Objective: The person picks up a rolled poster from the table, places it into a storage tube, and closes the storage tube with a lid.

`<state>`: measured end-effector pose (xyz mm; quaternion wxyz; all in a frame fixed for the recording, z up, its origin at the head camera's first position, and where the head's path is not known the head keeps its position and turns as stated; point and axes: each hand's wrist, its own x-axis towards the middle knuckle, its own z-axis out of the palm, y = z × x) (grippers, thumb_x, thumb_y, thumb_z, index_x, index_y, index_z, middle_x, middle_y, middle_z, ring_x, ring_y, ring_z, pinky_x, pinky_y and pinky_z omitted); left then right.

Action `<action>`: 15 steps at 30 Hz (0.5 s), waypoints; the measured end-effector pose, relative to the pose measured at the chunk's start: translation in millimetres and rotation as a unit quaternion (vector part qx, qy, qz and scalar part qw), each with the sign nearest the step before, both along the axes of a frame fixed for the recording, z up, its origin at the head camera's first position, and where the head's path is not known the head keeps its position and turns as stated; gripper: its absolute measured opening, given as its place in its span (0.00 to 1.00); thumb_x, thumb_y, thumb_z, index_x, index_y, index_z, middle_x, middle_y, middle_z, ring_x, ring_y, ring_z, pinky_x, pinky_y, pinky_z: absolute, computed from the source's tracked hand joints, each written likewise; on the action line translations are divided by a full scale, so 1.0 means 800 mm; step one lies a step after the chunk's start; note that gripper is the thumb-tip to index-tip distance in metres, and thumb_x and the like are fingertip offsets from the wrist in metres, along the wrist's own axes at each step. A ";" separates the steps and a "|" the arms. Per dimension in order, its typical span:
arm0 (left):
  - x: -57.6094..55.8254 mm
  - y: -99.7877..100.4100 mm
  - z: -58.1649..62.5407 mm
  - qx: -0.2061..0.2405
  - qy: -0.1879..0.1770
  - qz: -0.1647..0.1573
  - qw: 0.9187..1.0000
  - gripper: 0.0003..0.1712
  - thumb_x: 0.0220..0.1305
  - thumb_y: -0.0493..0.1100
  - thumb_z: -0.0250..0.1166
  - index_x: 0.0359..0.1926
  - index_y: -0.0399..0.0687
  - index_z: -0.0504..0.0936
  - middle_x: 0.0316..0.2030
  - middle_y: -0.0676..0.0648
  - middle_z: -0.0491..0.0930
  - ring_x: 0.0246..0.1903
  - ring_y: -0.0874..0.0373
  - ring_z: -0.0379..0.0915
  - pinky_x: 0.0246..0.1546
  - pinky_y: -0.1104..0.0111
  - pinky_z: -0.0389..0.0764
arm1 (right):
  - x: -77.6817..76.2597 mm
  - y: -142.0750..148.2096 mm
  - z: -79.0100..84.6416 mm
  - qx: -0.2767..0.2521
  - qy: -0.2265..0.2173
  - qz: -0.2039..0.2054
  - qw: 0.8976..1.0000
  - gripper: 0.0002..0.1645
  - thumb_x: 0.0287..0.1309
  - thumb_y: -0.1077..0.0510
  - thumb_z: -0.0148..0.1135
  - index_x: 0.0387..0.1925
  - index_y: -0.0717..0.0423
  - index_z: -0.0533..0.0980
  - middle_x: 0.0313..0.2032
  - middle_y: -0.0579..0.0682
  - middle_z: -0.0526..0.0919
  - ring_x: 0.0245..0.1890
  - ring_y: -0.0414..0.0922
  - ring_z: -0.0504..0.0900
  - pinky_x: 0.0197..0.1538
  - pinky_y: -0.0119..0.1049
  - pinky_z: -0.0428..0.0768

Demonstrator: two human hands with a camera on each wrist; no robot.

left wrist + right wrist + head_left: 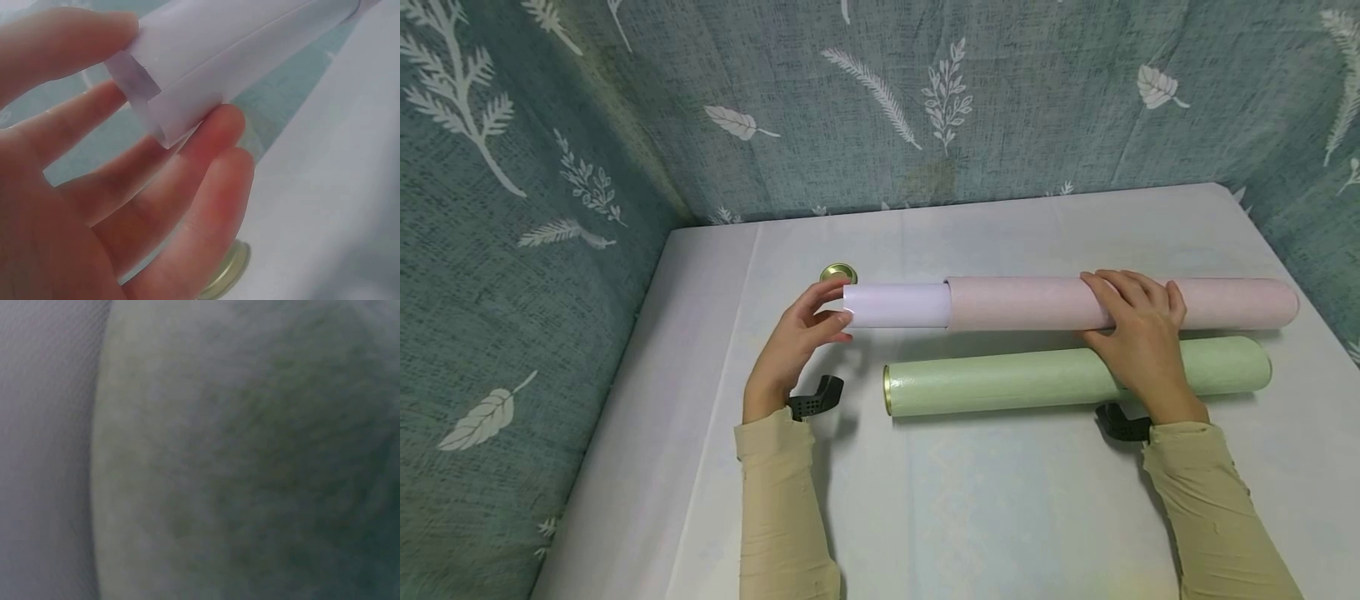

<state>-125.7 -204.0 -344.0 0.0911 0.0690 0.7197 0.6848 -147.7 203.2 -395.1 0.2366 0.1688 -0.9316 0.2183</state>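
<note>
A rolled sheet of white paper (897,306) sticks out of the left end of a pink tube (1022,303). My left hand (797,342) is at the roll's free end, pinching it between the thumb and fingers. In the left wrist view the paper roll (206,59) shows its overlapping edge and hollow end, with the thumb on one side and fingers around the other. My right hand (1138,337) grips the pink tube from above, fingers over its far side. Below that hand lies a green tube (1000,383), which fills most of the right wrist view.
A small gold round lid (838,272) lies on the table behind the left fingertips. The green tube has a gold rim at its left end. A white cloth covers the table (985,500), and patterned green fabric (1037,100) hangs behind and at both sides.
</note>
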 end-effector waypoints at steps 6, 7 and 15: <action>0.000 0.001 0.000 -0.011 -0.001 0.001 1.000 0.27 0.58 0.40 0.61 0.59 0.51 0.67 0.56 0.45 0.66 0.48 0.48 0.69 0.43 0.56 0.75 | 0.001 0.000 0.000 0.000 0.001 0.000 1.000 0.44 0.29 0.64 0.75 0.55 0.49 0.70 0.53 0.53 0.70 0.57 0.55 0.60 0.60 0.57 0.40; -0.001 0.001 -0.001 -0.012 -0.002 0.001 1.000 0.27 0.58 0.41 0.61 0.59 0.51 0.67 0.56 0.45 0.66 0.48 0.48 0.69 0.43 0.57 0.75 | 0.001 0.000 0.000 -0.001 0.002 0.000 1.000 0.44 0.29 0.64 0.75 0.55 0.49 0.70 0.53 0.53 0.70 0.57 0.55 0.60 0.60 0.57 0.40; -0.008 0.000 -0.012 -0.025 -0.001 0.000 1.000 0.31 0.56 0.44 0.63 0.60 0.48 0.65 0.55 0.46 0.66 0.47 0.49 0.70 0.41 0.58 0.76 | -0.001 0.000 0.000 -0.002 -0.002 0.000 1.000 0.44 0.29 0.64 0.75 0.56 0.48 0.70 0.54 0.53 0.70 0.57 0.55 0.60 0.60 0.56 0.40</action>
